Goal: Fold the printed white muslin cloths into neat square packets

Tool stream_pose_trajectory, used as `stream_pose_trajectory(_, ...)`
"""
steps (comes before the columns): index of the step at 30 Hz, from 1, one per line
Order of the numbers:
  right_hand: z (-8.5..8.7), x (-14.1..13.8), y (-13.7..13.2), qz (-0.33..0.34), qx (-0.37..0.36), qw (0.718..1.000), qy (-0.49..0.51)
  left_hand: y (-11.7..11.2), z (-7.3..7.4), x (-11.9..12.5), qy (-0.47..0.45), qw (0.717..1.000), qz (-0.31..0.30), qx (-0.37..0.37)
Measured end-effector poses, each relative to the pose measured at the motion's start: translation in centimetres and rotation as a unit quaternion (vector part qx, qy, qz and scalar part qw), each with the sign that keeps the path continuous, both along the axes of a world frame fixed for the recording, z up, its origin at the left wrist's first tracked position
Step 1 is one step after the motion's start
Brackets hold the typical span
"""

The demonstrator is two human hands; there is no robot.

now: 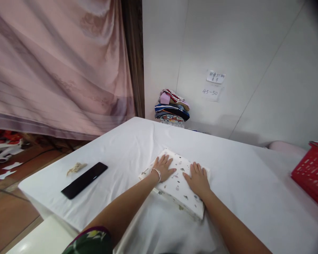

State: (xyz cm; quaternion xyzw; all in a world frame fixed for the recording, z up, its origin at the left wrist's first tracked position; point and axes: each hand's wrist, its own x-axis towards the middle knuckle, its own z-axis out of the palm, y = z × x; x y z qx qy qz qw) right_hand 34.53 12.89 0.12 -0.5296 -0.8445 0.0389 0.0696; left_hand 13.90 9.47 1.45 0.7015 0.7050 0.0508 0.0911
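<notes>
A folded white cloth with small grey and brown leaf prints lies as a thick flat bundle near the front of the white-covered table. On the left part of its top rests my left hand, palm down with fingers spread, a silver bangle at the wrist. My right hand presses flat on the right part, its fingers stretched forward. Neither hand grips the cloth. The undersides of both palms are hidden.
To the left lie a long black flat object and a small beige crumpled item. A red plastic basket stands at the right edge. Behind the table rises a stack of folded fabrics against the wall; a pink curtain hangs left.
</notes>
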Motion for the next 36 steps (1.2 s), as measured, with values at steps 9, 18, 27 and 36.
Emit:
stream_pose_trajectory(9,-0.4,-0.2,0.0,-0.002,0.018,1.000,-0.009,3.3,1.8,1.8,0.000,0.999,-0.009,0.035)
stream_pose_trajectory(18,2.3,-1.4,0.7,-0.012,-0.028,1.000,0.006,3.7,-0.3,2.1,0.006,0.999,-0.026,0.023)
stream_pose_trajectory(27,-0.2,-1.0,1.0,0.000,-0.021,1.000,-0.005,3.5,-0.1,2.2,0.007,1.000,-0.024,0.015)
stream_pose_trajectory(36,2.9,-0.3,-2.2,0.033,-0.055,0.998,0.027,1.3,2.9,0.9,-0.031,0.999,-0.001,-0.008)
